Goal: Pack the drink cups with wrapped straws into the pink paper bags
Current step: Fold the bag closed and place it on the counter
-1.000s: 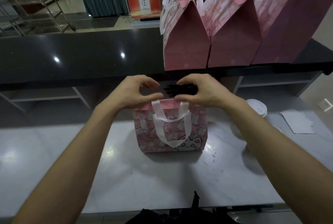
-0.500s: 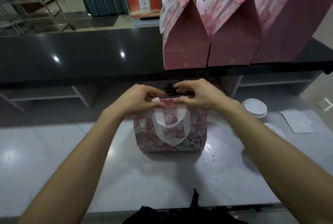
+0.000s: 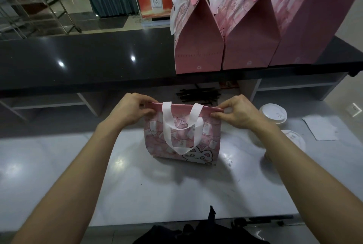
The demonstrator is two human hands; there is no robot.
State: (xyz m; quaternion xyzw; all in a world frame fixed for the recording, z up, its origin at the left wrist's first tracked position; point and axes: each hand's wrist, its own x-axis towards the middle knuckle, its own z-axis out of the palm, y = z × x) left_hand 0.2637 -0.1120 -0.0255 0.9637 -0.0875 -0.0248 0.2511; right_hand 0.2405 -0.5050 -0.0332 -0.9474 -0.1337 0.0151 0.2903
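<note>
Left hand and right hand pinching folded top edge of small pink cat-print paper bag, fingertips closing on rim corners. Bag standing between both hands, looking light, crushable; holding by rim or white handles seems safest.

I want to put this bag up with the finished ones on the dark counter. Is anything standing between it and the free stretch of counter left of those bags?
Nothing visible does. The pink bag, pinched at its top edge by the left hand and right hand, stands below the dark counter, whose stretch left of the finished bags looks bare. The black straws lie behind it, under the counter.
</note>
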